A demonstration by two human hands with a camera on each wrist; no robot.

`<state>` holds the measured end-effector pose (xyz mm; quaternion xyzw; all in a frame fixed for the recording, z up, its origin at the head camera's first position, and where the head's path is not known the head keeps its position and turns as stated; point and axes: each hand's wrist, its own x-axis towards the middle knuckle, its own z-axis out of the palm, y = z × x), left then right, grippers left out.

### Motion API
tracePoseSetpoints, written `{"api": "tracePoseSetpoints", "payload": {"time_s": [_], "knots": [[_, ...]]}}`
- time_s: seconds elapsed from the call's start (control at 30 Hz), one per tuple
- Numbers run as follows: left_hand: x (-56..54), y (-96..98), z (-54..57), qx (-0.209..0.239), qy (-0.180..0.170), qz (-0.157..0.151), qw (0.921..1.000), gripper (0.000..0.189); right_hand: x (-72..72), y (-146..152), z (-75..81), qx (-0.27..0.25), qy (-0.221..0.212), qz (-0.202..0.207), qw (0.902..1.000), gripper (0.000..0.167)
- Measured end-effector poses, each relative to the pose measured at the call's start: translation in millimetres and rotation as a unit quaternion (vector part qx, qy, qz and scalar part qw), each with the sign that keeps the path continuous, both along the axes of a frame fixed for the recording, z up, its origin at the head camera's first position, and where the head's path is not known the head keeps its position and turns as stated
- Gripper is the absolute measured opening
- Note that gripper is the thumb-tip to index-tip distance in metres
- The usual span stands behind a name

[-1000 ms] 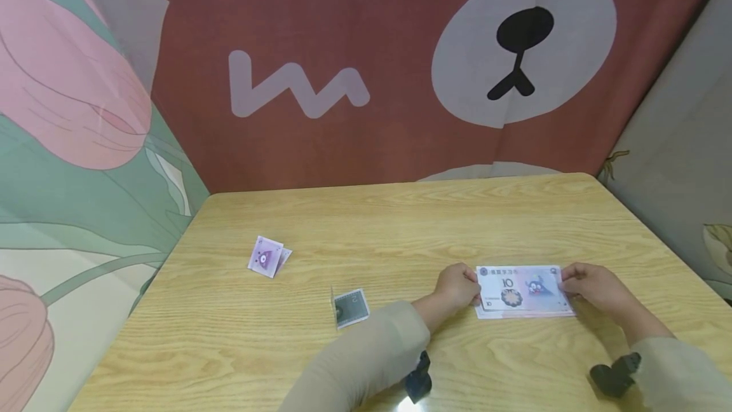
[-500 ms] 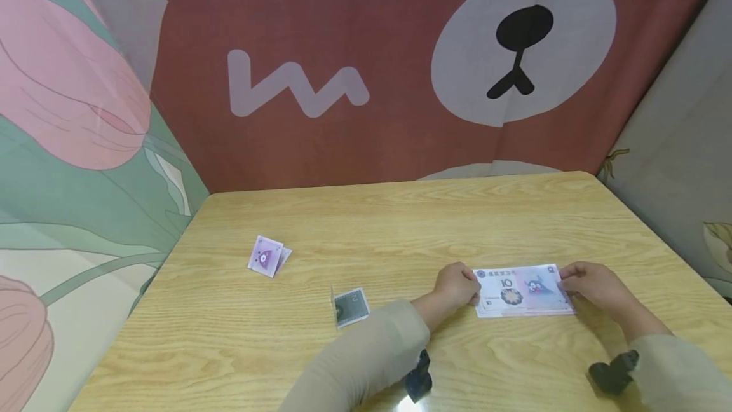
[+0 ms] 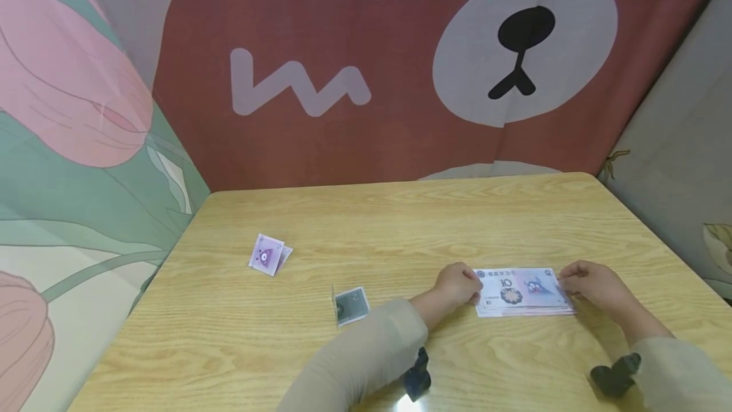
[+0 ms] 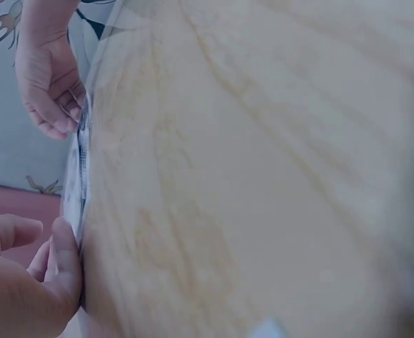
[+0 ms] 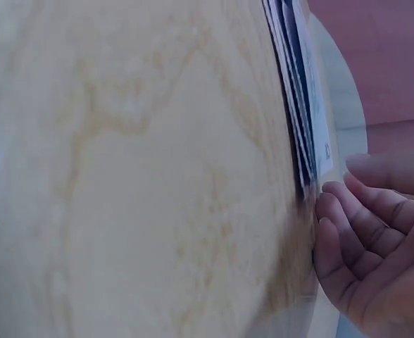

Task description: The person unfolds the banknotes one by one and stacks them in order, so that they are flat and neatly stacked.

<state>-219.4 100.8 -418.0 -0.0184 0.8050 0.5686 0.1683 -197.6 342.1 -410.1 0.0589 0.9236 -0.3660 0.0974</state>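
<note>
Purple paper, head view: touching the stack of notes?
No, the purple paper lies far to the left of the stack of notes, with table showing between them.

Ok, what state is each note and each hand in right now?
Note stack: lying on the table, layers slightly uneven, small gaps between them.
Dark note: folded, one part lying down, another standing up.
Purple note: looks folded, a corner showing behind.
Left hand: fingers against the stack's left end, thumb apart.
Right hand: fingers loosely curled at its right end.
</note>
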Motion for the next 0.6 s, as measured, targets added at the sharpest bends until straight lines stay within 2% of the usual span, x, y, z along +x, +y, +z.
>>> {"api": "tracePoseSetpoints", "payload": {"time_s": [0.17, 0.3, 0.6], "knots": [[-0.2, -4.2, 6.0, 0.044, -0.024, 0.007, 0.9987, 0.009, 3.0, -5.4, 4.8, 0.006, 0.026, 0.011, 0.9996, 0.042], [-1.2, -12.0, 12.8, 0.062, -0.036, -0.001, 0.9974, 0.005, 3.2, -15.0, 10.7, 0.015, 0.052, 0.022, 0.9983, 0.043], [-1.6, -34.1, 36.0, 0.089, -0.033, -0.022, 0.9952, 0.005, -0.5, -50.4, 20.5, -0.027, 0.094, 0.057, 0.9936, 0.036]]}}
